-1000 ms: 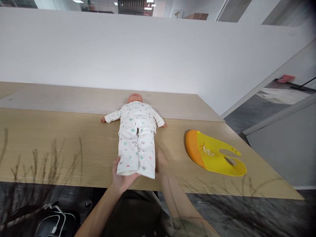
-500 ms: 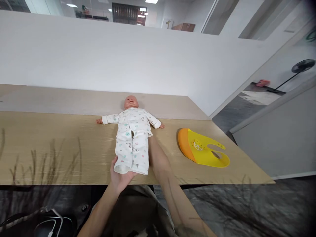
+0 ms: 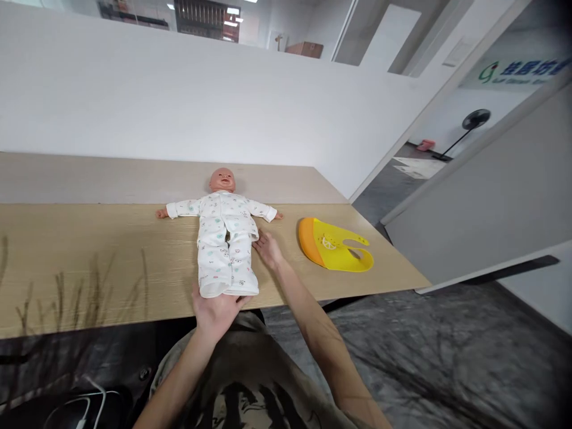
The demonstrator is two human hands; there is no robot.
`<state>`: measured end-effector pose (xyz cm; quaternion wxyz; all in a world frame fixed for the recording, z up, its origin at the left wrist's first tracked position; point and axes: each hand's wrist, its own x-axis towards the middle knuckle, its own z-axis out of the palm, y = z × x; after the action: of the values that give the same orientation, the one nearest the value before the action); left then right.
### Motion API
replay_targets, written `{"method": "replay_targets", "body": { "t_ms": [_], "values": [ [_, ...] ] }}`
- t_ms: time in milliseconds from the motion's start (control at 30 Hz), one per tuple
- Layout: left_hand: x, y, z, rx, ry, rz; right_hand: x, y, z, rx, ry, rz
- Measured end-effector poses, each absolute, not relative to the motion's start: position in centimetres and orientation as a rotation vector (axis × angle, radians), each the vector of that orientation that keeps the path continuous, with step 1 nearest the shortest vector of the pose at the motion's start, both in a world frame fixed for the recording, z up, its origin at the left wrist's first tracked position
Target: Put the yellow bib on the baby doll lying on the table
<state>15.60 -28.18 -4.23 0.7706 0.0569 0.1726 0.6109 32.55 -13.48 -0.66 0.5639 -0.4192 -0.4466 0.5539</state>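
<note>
A baby doll (image 3: 224,217) lies on its back on the table, in a white printed jacket and matching trousers, arms spread to the sides. My left hand (image 3: 217,311) cups both trouser legs from below at the hems, thumb showing on the left; the fingers beneath the legs are partly hidden. Beside the doll's hip, my right hand (image 3: 269,250) rests with fingers stretched out, the tips touching or just under the jacket's edge. To the right of that hand lies a yellow bib (image 3: 337,250) with an orange pocket and a citrus-slice print.
The wooden table (image 3: 111,256) meets a white wall (image 3: 156,101) at the back, with windows above. A grey panel (image 3: 469,179) and an opening with a standing fan (image 3: 476,119) are at the right. White cables (image 3: 96,396) lie below the table at lower left.
My right hand has come out from beneath the doll's jacket to its side, so its fingers now show. My left hand stays under the trouser legs. The view has turned right.
</note>
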Motion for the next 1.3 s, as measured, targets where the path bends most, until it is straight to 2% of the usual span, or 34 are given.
{"method": "replay_targets", "body": {
  "t_ms": [133, 300, 567, 900, 1133, 1300],
  "values": [
    [16.9, -29.5, -4.5, 0.199, 0.408, 1.308, 33.8, -14.3, -4.9, -1.029, -0.708, 1.342],
    [17.3, -30.4, -5.5, 0.235, 0.392, 1.263, 34.4, -18.5, -8.0, -1.073, -0.887, 1.161],
    [17.8, -30.7, -5.3, 0.285, 0.468, 1.083, 34.5, -21.0, -7.2, -1.103, -0.963, 1.103],
    [15.5, -34.0, -2.1, 0.562, 0.944, 1.055, 34.3, -24.7, -7.3, -1.010, -1.426, 0.931],
    [13.5, -34.3, -4.1, 1.381, 1.278, 1.234, 34.2, -26.6, -7.2, -1.002, -1.757, 0.738],
    [13.0, -33.4, -6.6, 2.019, 1.388, 1.359, 37.5, -25.9, -8.0, -1.087, -1.504, 0.782]
  ]
}}
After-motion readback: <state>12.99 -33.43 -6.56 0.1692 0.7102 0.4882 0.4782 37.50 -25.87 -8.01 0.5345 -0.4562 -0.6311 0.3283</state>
